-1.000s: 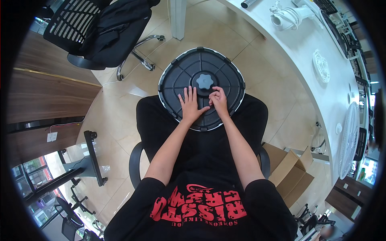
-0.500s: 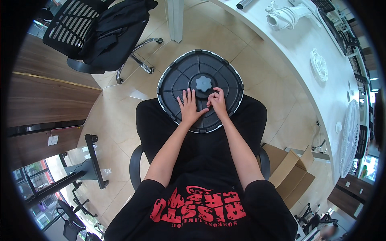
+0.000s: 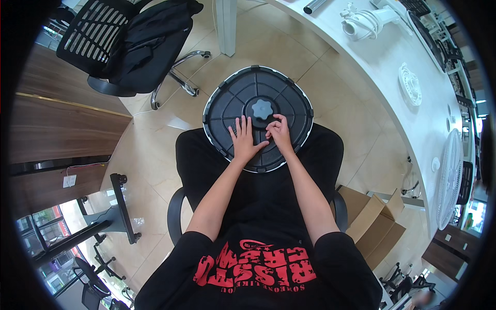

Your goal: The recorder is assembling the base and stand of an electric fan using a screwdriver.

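A round black plastic disc point(image 3: 227, 101) with raised ribs, notched edge and thin white rim lies across my thighs; it looks like the underside of a fan base. At its middle sits a grey star-shaped knob point(image 3: 262, 109). My left hand point(image 3: 245, 143) rests flat on the near left part of the disc, fingers spread, holding nothing. Just right of and nearer than the knob, my right hand point(image 3: 280, 135) is on the disc with fingers loosely bent and apart. Nothing shows between them, and neither hand appears to touch the knob.
A curved white table point(image 3: 382, 77) on the right bears a white fan part with coiled cable point(image 3: 361, 25), an oval white piece point(image 3: 409, 84) and a fan grille point(image 3: 450, 178). An open cardboard box point(image 3: 374, 222) stands at lower right. A black office chair point(image 3: 144, 51) stands far left.
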Available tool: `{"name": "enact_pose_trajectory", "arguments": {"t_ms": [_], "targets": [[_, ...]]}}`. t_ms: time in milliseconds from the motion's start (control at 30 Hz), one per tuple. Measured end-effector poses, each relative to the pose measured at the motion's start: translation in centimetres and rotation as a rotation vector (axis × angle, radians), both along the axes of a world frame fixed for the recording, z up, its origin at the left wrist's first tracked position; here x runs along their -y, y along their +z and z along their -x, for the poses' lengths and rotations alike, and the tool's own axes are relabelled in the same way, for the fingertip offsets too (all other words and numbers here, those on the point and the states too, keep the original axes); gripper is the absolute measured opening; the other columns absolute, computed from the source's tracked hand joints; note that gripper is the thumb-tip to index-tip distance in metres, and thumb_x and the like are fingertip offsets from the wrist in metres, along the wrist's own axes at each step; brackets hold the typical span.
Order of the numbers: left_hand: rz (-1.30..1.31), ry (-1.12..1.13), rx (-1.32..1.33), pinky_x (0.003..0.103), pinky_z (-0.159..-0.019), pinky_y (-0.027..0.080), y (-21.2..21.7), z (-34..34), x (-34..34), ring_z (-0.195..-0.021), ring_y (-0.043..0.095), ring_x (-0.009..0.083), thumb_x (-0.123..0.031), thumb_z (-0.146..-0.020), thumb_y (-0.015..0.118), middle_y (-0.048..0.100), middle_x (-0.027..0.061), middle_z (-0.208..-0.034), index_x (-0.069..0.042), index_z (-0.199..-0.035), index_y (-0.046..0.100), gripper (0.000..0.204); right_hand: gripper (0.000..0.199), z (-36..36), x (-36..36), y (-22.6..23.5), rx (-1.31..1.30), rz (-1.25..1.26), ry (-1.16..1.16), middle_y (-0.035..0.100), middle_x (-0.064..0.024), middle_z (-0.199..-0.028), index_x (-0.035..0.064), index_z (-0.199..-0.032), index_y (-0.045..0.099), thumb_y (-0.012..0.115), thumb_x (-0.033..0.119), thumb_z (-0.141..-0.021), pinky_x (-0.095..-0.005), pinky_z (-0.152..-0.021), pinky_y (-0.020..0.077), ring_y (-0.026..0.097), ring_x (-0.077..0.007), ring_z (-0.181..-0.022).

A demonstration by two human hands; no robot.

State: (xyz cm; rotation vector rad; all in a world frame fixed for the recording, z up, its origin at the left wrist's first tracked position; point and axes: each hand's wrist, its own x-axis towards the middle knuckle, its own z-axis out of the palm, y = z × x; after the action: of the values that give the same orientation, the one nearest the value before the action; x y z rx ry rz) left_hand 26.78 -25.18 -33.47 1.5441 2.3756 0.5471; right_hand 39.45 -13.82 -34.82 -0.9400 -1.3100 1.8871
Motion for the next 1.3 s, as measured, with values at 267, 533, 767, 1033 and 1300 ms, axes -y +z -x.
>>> {"name": "enact_pose_trajectory", "arguments": {"t_ms": [267, 533, 767, 1033, 1300], "targets": [[-0.016, 0.001, -0.001, 0.065, -0.118, 0.002, 0.2, -0.2, -0.4, -0.155, 0.007, 0.0388, -0.07, -0.07, 0.073, 0.018, 0.0214, -0.165, 0.0, -0.158, 0.018, 0.125, 0.052, -0.5, -0.8, 0.0, -0.009, 0.062, 0.038, 0.064, -0.009, -0.085, 0.0029, -0.138, 0.037, 0.061, -0.001, -0.092, -0.0236, -0.058, 0.0531, 0.063, -0.0112, -0.065], [0.008, -0.002, -0.002, 0.065, -0.118, 0.002, -0.2, 0.0, 0.2, -0.155, 0.007, 0.0389, -0.071, -0.071, 0.072, 0.017, 0.0212, -0.165, 0.0, -0.158, 0.018, 0.125, 0.055, 0.0, 0.1, 1.0, 0.006, 0.018, 0.015, 0.065, -0.0104, -0.085, 0.0023, -0.142, 0.035, 0.059, -0.001, -0.092, -0.0247, -0.06, 0.0542, 0.064, -0.0132, -0.065], [-0.016, 0.004, 0.003, 0.065, -0.118, 0.001, 0.2, -0.1, -0.2, -0.155, 0.007, 0.0387, -0.071, -0.071, 0.073, 0.018, 0.0216, -0.165, 0.0, -0.158, 0.019, 0.125, 0.034, -0.4, -0.7, -0.4, -0.006, 0.077, 0.031, 0.064, -0.0111, -0.084, 0.0027, -0.123, 0.043, 0.057, 0.0, -0.092, -0.0247, -0.058, 0.0529, 0.064, -0.0141, -0.065], [0.014, 0.002, 0.003, 0.064, -0.119, 0.001, -0.2, -0.2, 0.2, -0.155, 0.007, 0.0383, -0.071, -0.07, 0.073, 0.017, 0.0212, -0.165, 0.0, -0.158, 0.019, 0.126, 0.05, -0.1, 0.1, 1.0, 0.006, 0.037, 0.002, 0.066, -0.0109, -0.085, 0.0032, -0.138, 0.036, 0.059, -0.002, -0.093, -0.025, -0.06, 0.0549, 0.066, -0.0137, -0.066], [-0.004, -0.002, 0.005, 0.065, -0.118, 0.002, 0.3, -0.2, -0.3, -0.155, 0.007, 0.0382, -0.071, -0.071, 0.073, 0.017, 0.0206, -0.165, 0.0, -0.158, 0.019, 0.125, 0.038, -0.6, -0.9, -0.6, -0.001, 0.058, 0.056, 0.066, -0.0112, -0.085, 0.0013, -0.129, 0.04, 0.058, 0.003, -0.096, -0.025, -0.059, 0.0531, 0.065, -0.014, -0.066]]}}
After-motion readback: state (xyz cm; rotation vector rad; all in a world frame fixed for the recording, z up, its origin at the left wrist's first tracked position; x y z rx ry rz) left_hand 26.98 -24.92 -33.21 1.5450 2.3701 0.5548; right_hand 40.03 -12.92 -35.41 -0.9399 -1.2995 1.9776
